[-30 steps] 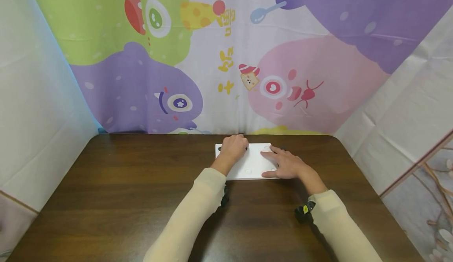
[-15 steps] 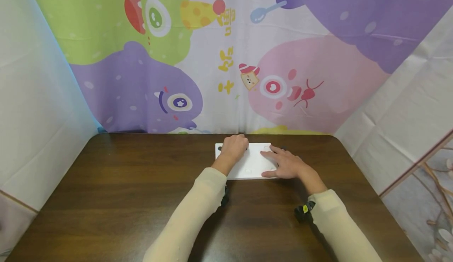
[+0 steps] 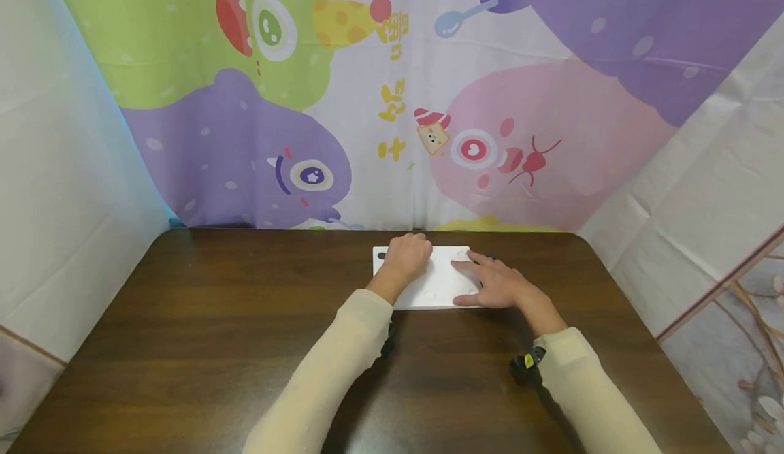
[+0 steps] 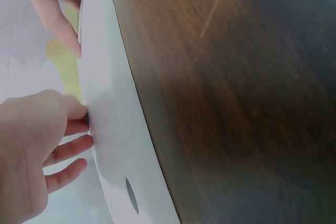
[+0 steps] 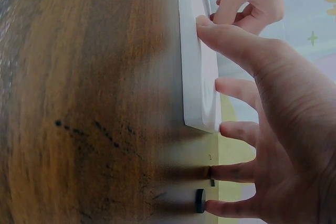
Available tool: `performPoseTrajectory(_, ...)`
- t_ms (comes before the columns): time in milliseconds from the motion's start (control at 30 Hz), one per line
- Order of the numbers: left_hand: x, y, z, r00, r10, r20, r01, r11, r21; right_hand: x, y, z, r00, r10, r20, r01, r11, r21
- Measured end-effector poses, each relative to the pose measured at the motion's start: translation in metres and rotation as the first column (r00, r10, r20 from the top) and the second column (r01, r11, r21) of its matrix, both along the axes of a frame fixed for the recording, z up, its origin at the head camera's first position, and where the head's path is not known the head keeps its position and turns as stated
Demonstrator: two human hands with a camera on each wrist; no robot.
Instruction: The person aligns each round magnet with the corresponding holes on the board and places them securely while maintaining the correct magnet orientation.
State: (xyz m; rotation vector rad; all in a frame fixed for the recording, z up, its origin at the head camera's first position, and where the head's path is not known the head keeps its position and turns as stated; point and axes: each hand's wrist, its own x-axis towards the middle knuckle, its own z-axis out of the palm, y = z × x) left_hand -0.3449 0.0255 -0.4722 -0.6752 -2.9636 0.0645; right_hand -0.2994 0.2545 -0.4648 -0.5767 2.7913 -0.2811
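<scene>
A white rectangular board (image 3: 442,277) with shallow round recesses lies flat near the table's far edge. My left hand (image 3: 407,256) is over its left half; in the left wrist view the thumb and a finger pinch a small dark piece (image 4: 87,119), mostly hidden, at the board's surface. A dark round spot (image 3: 382,256) shows at the board's far left corner. My right hand (image 3: 499,285) rests with spread fingers on the board's right end. In the right wrist view, its outermost finger touches a black disc (image 5: 200,201) beyond the board's end.
The brown wooden table (image 3: 245,345) spreads around the board. A cartoon-printed curtain (image 3: 392,188) hangs close behind its far edge, with pale sheets at both sides. Another small dark piece (image 5: 212,182) lies near the black disc.
Both hands stay almost in place. A dark spot that showed beside my left fingers is now hidden, and the left hand has shifted very slightly.
</scene>
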Motion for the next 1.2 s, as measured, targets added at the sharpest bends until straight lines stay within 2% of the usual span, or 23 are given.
performPoseTrajectory(33,-0.01,0.0,-0.013,1.0,-0.011,-0.012,0.011,1.0,0.004,0.0,0.0,0.0,1.0,0.002,-0.001,-0.002,1.0,0.002)
performPoseTrajectory(100,-0.024,0.0,-0.031,0.998,-0.036,-0.044,0.036,0.999,-0.001,0.0,0.0,0.001,1.0,0.001,-0.001,-0.001,1.0,0.005)
performPoseTrajectory(233,-0.044,0.001,-0.049,0.997,-0.062,-0.035,0.062,0.998,-0.008,0.0,0.001,0.001,1.0,-0.001,-0.002,0.001,1.0,0.01)
performPoseTrajectory(333,-0.019,-0.002,-0.013,0.998,-0.047,0.044,0.048,0.999,-0.018,-0.001,0.001,0.002,1.0,-0.002,-0.005,0.002,1.0,0.011)
performPoseTrajectory(467,0.008,-0.006,0.013,0.997,-0.045,0.067,0.046,0.999,-0.012,-0.001,0.001,0.002,1.0,-0.005,-0.003,0.005,1.0,0.007)
performPoseTrajectory(533,0.011,-0.007,0.014,0.997,-0.052,0.058,0.053,0.999,-0.01,-0.001,0.001,0.002,1.0,-0.005,-0.001,0.005,1.0,0.007)
performPoseTrajectory(933,0.008,-0.008,0.01,0.997,-0.037,0.071,0.038,0.999,-0.009,-0.001,-0.001,0.001,1.0,-0.001,0.004,0.001,1.0,0.002)
performPoseTrajectory(967,0.008,-0.009,0.01,0.997,-0.038,0.073,0.039,0.999,-0.004,-0.001,-0.001,0.001,1.0,-0.001,0.007,0.001,1.0,0.002)
performPoseTrajectory(1000,0.003,-0.01,0.004,0.997,-0.049,0.053,0.048,0.999,0.014,-0.001,-0.001,0.001,1.0,-0.003,0.01,0.003,1.0,0.001)
performPoseTrajectory(1200,0.006,-0.017,0.003,0.996,-0.066,0.054,0.061,0.994,0.092,0.0,-0.002,0.003,1.0,-0.004,0.016,0.004,1.0,0.005)
